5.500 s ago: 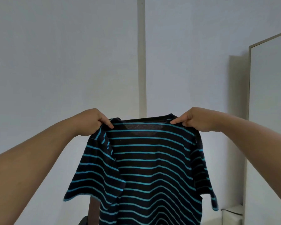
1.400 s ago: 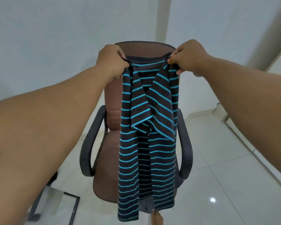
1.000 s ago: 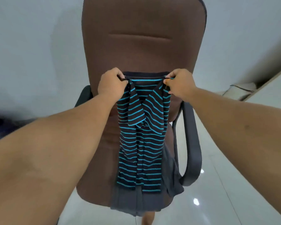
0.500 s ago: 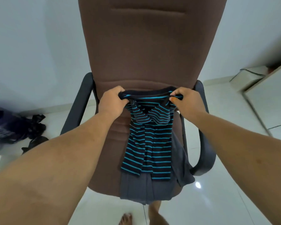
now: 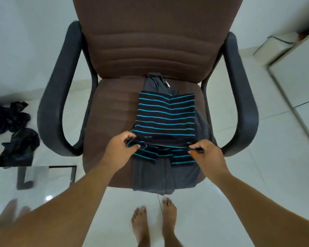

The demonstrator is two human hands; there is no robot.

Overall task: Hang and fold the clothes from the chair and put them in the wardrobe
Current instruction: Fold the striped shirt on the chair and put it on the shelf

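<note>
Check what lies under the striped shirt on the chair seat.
A grey garment lies under the striped shirt, showing beyond its far, near and right edges; its middle is covered. Below that is the brown seat.

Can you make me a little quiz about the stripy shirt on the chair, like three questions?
1. True or false: the striped shirt lies straight on the bare brown seat of the chair.
2. Which hands pinch the near edge of the shirt? A) only the left hand B) only the right hand C) both
3. Fill in: on the floor to the left of the chair lies a pile of ____ clothes.

Key
1. False: it lies on a grey garment spread on the seat.
2. C
3. dark
</note>
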